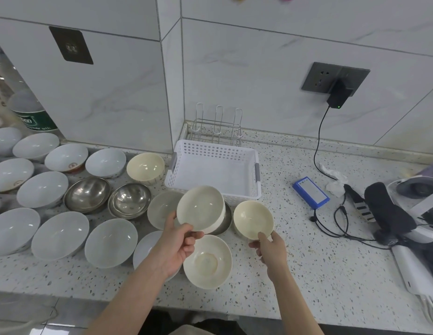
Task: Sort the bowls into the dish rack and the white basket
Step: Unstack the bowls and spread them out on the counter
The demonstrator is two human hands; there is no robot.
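Observation:
My left hand (179, 243) grips the near rim of a pale grey-white bowl (199, 207), held tilted above the counter just in front of the white basket (214, 165). My right hand (271, 246) pinches the near rim of a small cream bowl (253, 218) to the right. The basket has nothing in it. Behind it stands the wire dish rack (216, 129), also bare. A cream bowl (207, 261) lies between my hands. Several white bowls (60, 234), two steel bowls (87, 194) and another cream bowl (145, 166) cover the counter to the left.
A blue battery pack (310, 192) with black cables lies right of the basket, a charger (337, 95) plugged in the wall above. White and black devices (409, 213) crowd the far right. A bottle (31, 112) stands at the far left. The counter edge runs along the bottom.

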